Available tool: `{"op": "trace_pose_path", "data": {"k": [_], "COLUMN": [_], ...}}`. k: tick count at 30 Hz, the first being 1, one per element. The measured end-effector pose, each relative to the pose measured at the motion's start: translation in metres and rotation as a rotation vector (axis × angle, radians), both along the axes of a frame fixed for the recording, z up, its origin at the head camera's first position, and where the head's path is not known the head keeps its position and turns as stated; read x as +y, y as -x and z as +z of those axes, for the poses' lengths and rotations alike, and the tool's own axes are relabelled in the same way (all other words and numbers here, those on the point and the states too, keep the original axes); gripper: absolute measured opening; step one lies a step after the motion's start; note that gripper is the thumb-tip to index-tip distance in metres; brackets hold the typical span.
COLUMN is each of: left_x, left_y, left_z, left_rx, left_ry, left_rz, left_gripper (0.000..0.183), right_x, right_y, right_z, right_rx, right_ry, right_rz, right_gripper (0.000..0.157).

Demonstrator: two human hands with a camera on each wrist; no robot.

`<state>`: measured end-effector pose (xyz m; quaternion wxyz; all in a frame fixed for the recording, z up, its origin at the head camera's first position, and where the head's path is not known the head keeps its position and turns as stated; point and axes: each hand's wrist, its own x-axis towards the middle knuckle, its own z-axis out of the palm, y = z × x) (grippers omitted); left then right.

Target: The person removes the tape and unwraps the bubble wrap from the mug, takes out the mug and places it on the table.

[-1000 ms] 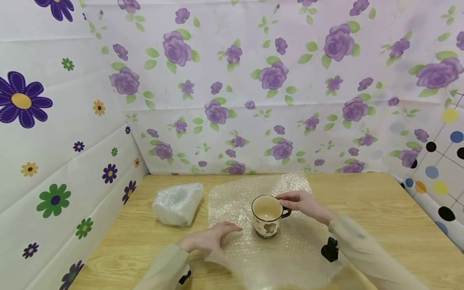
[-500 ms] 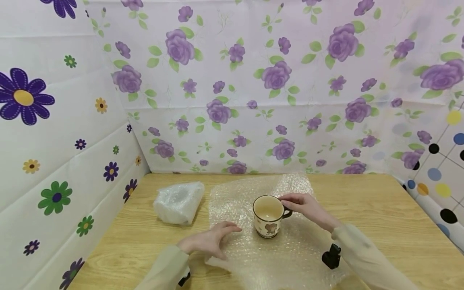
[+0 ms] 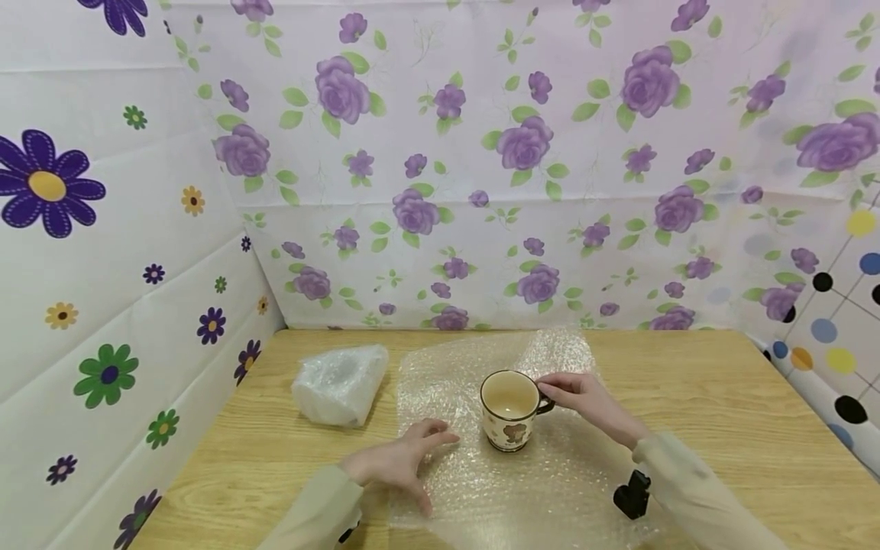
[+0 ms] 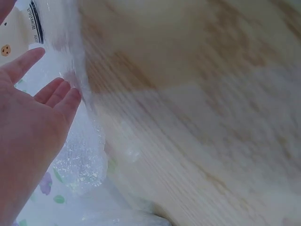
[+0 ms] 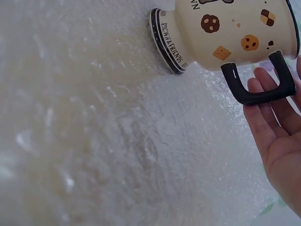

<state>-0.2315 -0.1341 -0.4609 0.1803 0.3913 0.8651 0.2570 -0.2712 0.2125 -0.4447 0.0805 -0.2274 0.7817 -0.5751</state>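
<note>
A cream mug (image 3: 506, 412) with a dark rim, dark handle and cookie and bear pictures stands upright on a spread sheet of bubble wrap (image 3: 522, 496). My right hand (image 3: 584, 401) is at the mug's handle (image 5: 256, 98); in the right wrist view its loosely extended fingers lie behind the handle, and the thumb is mostly cut off. To the left of the mug, apart from it, my left hand (image 3: 399, 462) hovers over or rests on the sheet's left edge, thumb and fingers spread. Whether it touches the wrap is hard to tell.
A bundle wrapped in bubble wrap (image 3: 340, 386) sits at the back left of the wooden table (image 3: 674, 367). Flower-printed cloth (image 3: 440, 153) hangs behind the table and on the left; dotted cloth (image 3: 825, 328) is on the right.
My right hand has slid slightly right and down along the mug's handle, away from the rim. My left thumb has moved down and spread wider, letting go of the wrap's edge. The mug stays put.
</note>
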Motion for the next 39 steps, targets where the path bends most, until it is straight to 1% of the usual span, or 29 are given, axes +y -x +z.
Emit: {"op": "trace_pose_path", "data": {"k": [2,6,9,14,20,26,29,33,36,39], "left_x": [0.000,0.000,0.000,0.001,0.002,0.002,0.002,0.002,0.003,0.003], "left_y": [0.000,0.000,-0.001,-0.001,-0.001,-0.002,-0.002,-0.002,-0.003,-0.003], "left_z": [-0.001,0.000,0.001,0.001,0.002,0.003,0.003,0.002,0.002,0.002], "left_rx": [0.003,0.023,0.040,0.043,0.034,0.033,0.029,-0.011,-0.014,0.006], "left_ry": [-0.006,0.001,0.018,0.033,0.036,0.047,0.044,0.019,0.015,0.027], "left_rz": [-0.010,-0.034,-0.040,-0.036,-0.023,-0.017,-0.013,0.005,0.010,0.002], "left_gripper": [0.106,0.106,0.106,0.106,0.105,0.106,0.106,0.106,0.106,0.106], "right_x": [0.001,0.002,0.001,-0.002,-0.004,-0.005,-0.007,-0.007,-0.007,-0.007], "right_y": [0.000,-0.001,-0.002,-0.002,-0.002,-0.003,-0.003,-0.001,0.000,0.000], "right_z": [-0.002,-0.006,-0.010,-0.013,-0.013,-0.011,-0.012,-0.015,-0.018,-0.019], "right_rx": [-0.007,-0.080,-0.126,-0.128,-0.141,-0.152,-0.158,-0.154,-0.149,-0.151], "right_ry": [0.003,0.040,0.073,0.078,0.046,0.043,0.062,0.101,0.134,0.180], "right_rz": [0.002,0.019,0.036,0.031,0.008,0.013,0.021,0.043,0.048,0.043], "right_gripper": [0.033,0.035,0.033,0.031,0.036,0.036,0.036,0.036,0.036,0.034]}}
